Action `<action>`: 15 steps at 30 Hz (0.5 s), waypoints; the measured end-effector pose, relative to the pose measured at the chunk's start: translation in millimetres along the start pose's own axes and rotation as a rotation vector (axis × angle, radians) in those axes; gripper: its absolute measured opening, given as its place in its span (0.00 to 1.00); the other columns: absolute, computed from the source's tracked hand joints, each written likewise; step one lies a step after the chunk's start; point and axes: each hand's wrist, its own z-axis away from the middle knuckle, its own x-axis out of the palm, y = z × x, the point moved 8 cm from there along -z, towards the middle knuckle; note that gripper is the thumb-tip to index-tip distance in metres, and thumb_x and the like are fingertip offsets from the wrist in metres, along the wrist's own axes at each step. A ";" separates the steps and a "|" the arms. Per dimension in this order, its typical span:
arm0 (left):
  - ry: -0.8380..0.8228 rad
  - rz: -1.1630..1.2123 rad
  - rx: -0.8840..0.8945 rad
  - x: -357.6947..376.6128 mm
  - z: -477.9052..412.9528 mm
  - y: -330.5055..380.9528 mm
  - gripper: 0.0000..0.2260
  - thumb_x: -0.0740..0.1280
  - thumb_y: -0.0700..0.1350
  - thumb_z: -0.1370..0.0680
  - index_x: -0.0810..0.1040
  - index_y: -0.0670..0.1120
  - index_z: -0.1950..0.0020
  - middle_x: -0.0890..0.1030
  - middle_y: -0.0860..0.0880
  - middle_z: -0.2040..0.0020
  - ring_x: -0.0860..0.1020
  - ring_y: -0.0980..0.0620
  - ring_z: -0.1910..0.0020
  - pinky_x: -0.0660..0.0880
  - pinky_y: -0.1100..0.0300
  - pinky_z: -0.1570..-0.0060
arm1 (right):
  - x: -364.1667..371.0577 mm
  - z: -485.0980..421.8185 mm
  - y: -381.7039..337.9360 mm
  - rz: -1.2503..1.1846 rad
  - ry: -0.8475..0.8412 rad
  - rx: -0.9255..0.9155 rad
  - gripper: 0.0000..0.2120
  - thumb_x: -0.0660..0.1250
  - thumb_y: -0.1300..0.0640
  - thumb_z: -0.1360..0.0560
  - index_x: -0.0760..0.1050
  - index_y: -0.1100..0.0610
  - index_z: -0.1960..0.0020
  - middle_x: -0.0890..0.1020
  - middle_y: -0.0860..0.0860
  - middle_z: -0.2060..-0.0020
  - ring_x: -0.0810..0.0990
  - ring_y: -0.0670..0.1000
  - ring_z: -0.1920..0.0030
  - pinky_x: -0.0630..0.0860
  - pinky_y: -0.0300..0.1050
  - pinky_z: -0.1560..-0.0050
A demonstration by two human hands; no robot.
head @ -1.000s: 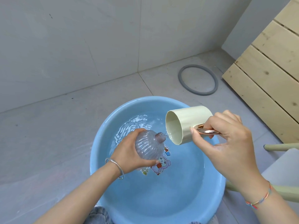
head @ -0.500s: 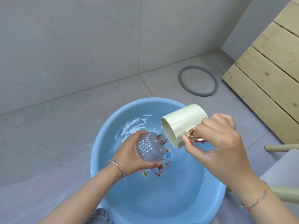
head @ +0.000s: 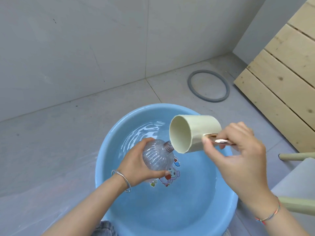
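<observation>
With the left hand (head: 136,166) gripping the bottle (head: 156,156) and the right hand (head: 238,160) holding the tipped cup (head: 197,128) at its neck, the pour seems nearly done.

Pale grey tiled walls (head: 85,48) meet a grey tiled floor (head: 51,142). A grey ring (head: 210,100) lies on the floor beside a slatted wooden panel (head: 281,82) at the right.
</observation>
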 end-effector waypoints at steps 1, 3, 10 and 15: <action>0.005 0.009 -0.007 -1.0 0.5 -0.9 0.42 0.76 0.68 0.48 0.66 0.62 0.36 0.75 0.64 0.41 0.74 0.65 0.42 0.69 0.68 0.41 | -3.4 0.0 8.3 -0.059 0.021 0.099 0.16 0.69 0.52 0.30 0.66 0.57 0.70 0.68 0.48 0.72 0.66 0.46 0.67 0.63 0.35 0.61; 0.018 0.020 -0.016 -3.5 1.3 -2.7 0.40 0.78 0.66 0.47 0.66 0.65 0.39 0.74 0.65 0.42 0.73 0.67 0.42 0.67 0.72 0.43 | -7.1 1.8 28.2 -0.175 0.053 0.270 0.17 0.71 0.54 0.30 0.67 0.59 0.70 0.72 0.49 0.70 0.68 0.43 0.69 0.63 0.30 0.65; 0.070 0.086 -0.040 -12.9 1.5 -7.5 0.44 0.76 0.68 0.49 0.68 0.61 0.36 0.75 0.65 0.42 0.73 0.67 0.42 0.68 0.71 0.42 | 23.1 28.9 85.6 -0.117 -0.099 0.464 0.18 0.73 0.56 0.32 0.66 0.60 0.70 0.70 0.50 0.74 0.68 0.49 0.69 0.62 0.37 0.69; 0.083 0.097 -0.036 -15.7 2.4 -6.7 0.42 0.76 0.67 0.49 0.68 0.61 0.38 0.75 0.67 0.43 0.73 0.69 0.43 0.66 0.77 0.46 | 48.6 44.0 91.9 0.041 -0.237 0.380 0.18 0.73 0.63 0.33 0.64 0.59 0.71 0.69 0.50 0.74 0.69 0.51 0.66 0.62 0.40 0.65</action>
